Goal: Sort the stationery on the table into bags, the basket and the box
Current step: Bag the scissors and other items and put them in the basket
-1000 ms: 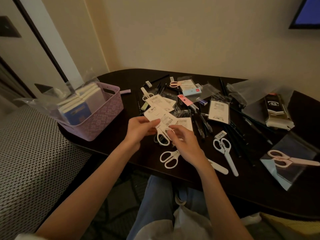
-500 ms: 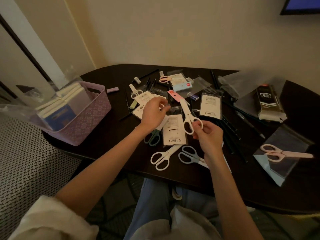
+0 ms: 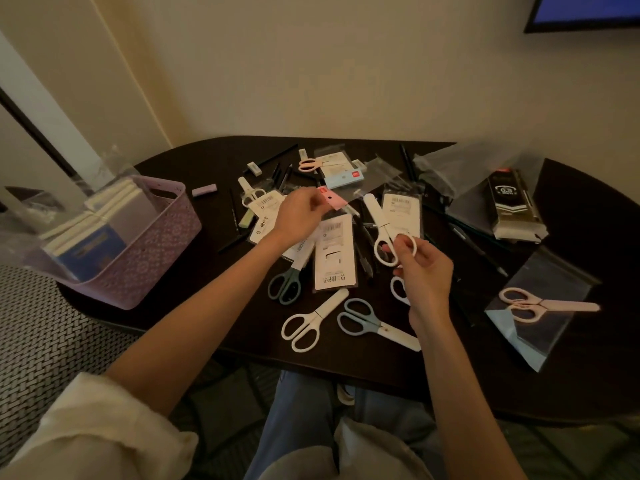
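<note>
The right hand (image 3: 424, 268) pinches a pair of white scissors (image 3: 382, 230) by one handle loop, lifted just above the clutter in the middle of the dark counter (image 3: 214, 168), capped blade pointing away. The left hand (image 3: 298, 216) reaches in over the white cards, its fingertips closing on the pink tag (image 3: 331, 198). I'd say the scissors belong with the pink pair (image 3: 540, 304) lying on the clear bag (image 3: 540, 327) at the right edge, so carry them low and lay them flat, handles matching. The lilac basket (image 3: 145, 251) at the left already holds notebooks. Whether the left hand has the tag or only touches it is hard to tell; the pens under the packets blur together in the dim light.
</note>
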`<act>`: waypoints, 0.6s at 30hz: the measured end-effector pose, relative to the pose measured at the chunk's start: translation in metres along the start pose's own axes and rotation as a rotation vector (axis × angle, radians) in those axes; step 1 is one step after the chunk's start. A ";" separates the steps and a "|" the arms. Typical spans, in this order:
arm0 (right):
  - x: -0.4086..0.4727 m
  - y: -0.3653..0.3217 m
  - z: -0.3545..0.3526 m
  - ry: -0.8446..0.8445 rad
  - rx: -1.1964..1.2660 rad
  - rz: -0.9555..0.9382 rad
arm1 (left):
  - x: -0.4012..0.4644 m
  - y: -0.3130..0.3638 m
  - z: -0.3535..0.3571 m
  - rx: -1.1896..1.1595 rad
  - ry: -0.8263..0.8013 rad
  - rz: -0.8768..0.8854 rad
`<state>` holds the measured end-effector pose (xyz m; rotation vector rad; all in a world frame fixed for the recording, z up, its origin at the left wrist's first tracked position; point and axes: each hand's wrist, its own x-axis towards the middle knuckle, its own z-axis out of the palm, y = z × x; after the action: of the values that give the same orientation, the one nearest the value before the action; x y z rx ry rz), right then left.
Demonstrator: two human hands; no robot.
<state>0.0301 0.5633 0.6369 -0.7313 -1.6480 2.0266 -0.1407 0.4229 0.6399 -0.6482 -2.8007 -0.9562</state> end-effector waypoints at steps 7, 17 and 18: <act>0.004 -0.016 -0.006 0.084 0.136 -0.079 | 0.000 0.032 -0.039 -0.300 0.136 0.109; 0.010 -0.036 -0.005 -0.447 -0.153 -0.243 | -0.019 0.044 -0.088 -0.440 0.006 0.233; 0.011 -0.038 -0.004 -0.530 -0.227 -0.279 | -0.021 0.044 -0.091 -0.449 -0.025 0.236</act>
<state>0.0244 0.5807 0.6717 -0.0062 -2.1545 1.9481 -0.1061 0.3916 0.7314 -1.0191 -2.4607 -1.5423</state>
